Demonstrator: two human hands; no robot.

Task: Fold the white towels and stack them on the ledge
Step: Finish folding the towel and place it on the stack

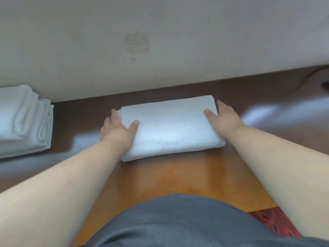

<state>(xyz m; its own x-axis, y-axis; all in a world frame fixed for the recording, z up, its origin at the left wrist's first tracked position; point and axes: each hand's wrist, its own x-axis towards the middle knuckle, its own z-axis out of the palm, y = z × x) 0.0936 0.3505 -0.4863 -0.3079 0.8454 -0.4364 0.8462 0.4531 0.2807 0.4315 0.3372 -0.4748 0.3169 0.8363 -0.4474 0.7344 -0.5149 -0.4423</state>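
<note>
the left hand (117, 128) cups one short end of the folded towel (170, 127), thumb on top and fingers curled round the edge; the right hand (223, 116) grips the opposite end the same way, likely so the folds stay together when it is lifted or set. between the hands the towel lies flat on the wooden ledge (178, 175), close to the pale wall (160, 41) beyond the fingertips. well out past the left hand sits the stack of folded towels (23, 120), probably where this one belongs.
</note>
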